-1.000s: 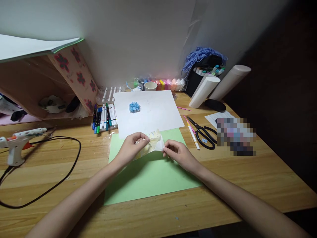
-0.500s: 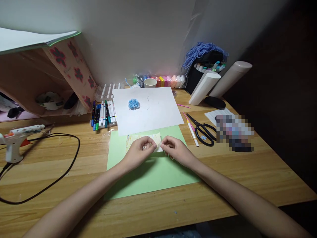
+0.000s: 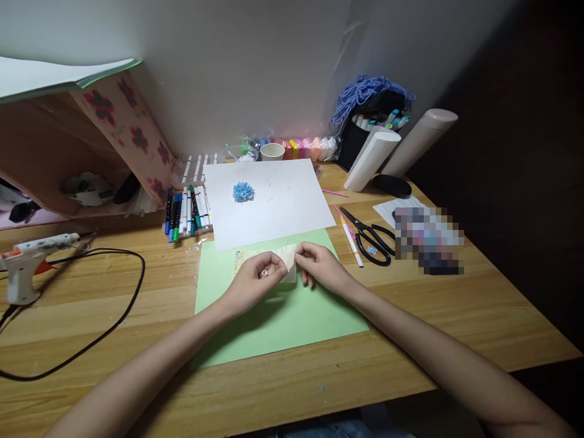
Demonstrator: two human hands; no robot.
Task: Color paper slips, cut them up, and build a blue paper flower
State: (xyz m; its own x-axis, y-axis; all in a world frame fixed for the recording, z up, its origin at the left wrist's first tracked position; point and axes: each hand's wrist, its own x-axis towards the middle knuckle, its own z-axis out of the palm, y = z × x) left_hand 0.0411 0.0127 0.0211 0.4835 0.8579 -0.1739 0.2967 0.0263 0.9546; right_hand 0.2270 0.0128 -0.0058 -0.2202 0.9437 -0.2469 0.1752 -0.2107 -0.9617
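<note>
A pale yellow patterned piece of paper [image 3: 291,260] is held slightly above a green sheet [image 3: 274,340]. My left hand [image 3: 255,281] is closed on its front part, thumb against forefinger. A small round whitish end [image 3: 264,273] shows within that hand's curled fingers; I cannot make out what it belongs to. At the paper's right edge, my right hand [image 3: 323,267] pinches with thumb and forefinger, its other fingers hanging lower. Part of the paper is hidden behind my left hand.
A white sheet [image 3: 278,213] carries a fluffy blue clump [image 3: 243,191]. Markers [image 3: 187,210] lie left of it. Black-handled scissors [image 3: 371,237] and a white pen [image 3: 352,246] are at right. A glue gun [image 3: 27,267] with a looping cable sits far left.
My right hand has risen slightly at the paper's edge, and its lower fingers now hang more open. The left hand keeps its hold. The whole view has shifted a little.
</note>
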